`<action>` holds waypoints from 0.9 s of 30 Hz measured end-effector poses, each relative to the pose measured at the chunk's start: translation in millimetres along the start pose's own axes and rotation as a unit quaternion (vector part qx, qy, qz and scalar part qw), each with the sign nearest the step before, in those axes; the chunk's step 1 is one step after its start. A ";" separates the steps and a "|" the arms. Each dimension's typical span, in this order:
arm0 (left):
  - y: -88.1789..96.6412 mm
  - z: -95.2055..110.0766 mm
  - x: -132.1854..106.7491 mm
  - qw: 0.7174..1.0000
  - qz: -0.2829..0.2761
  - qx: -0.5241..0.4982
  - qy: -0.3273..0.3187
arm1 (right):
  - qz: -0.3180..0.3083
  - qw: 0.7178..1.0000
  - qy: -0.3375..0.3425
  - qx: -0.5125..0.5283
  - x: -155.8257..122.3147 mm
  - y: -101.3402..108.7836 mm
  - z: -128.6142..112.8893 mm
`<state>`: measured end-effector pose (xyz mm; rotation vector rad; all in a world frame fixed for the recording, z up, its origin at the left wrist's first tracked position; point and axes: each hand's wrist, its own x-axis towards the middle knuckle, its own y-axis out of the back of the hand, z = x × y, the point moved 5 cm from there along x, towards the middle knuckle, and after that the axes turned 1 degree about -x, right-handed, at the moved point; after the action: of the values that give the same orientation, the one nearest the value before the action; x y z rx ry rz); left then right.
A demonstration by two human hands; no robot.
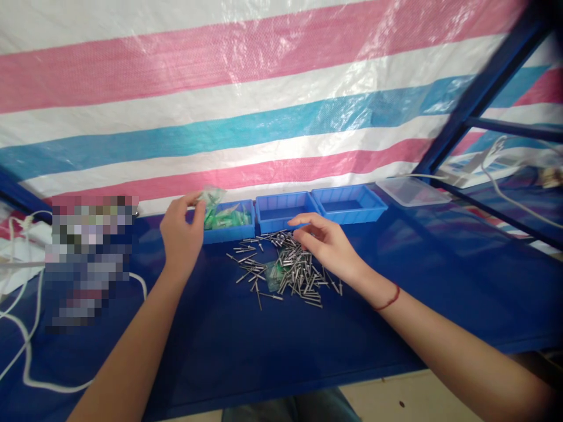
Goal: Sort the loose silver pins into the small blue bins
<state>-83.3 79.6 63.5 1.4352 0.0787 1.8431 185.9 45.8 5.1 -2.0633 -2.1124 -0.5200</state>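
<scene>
Glare on striped sheet [255,105], slight blur

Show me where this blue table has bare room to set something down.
Two bare patches of table: one between the forearms, from the metal pins to the near edge; another between the right forearm and the clear plastic lid. Crowded: the middle, where pins lie before three blue bins, and the left side, with white cables.
</scene>
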 end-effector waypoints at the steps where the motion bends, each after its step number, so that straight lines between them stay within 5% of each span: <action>1: -3.3 -0.2 6.1 0.999 -0.016 0.020 -0.034 | -0.003 1.000 -0.005 0.002 -0.3 -0.8 -0.2; 9: -55.2 6.9 10.2 0.948 -0.236 0.081 -0.197 | -0.009 0.999 -0.037 0.010 1.1 0.9 -2.8; 15: -69.2 18.0 6.6 0.928 -0.297 0.104 -0.198 | -0.031 0.999 0.000 -0.011 1.0 -2.4 -5.7; 18: -59.1 31.6 4.3 0.934 -0.272 0.121 -0.195 | -0.079 0.992 0.058 -0.080 -2.3 -6.4 -12.8; 22: -36.3 59.6 -19.6 0.939 -0.259 0.055 -0.219 | -0.215 0.924 0.208 -0.239 -17.6 -22.9 -25.8; 27: -29.4 70.9 -70.9 0.880 -0.409 0.025 -0.238 | -0.271 0.850 0.241 -0.382 -28.8 -37.4 -20.4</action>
<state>-3.8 29.0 18.2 1.5254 0.4198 0.7849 147.5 11.9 8.9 -1.2541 -2.3165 -1.9875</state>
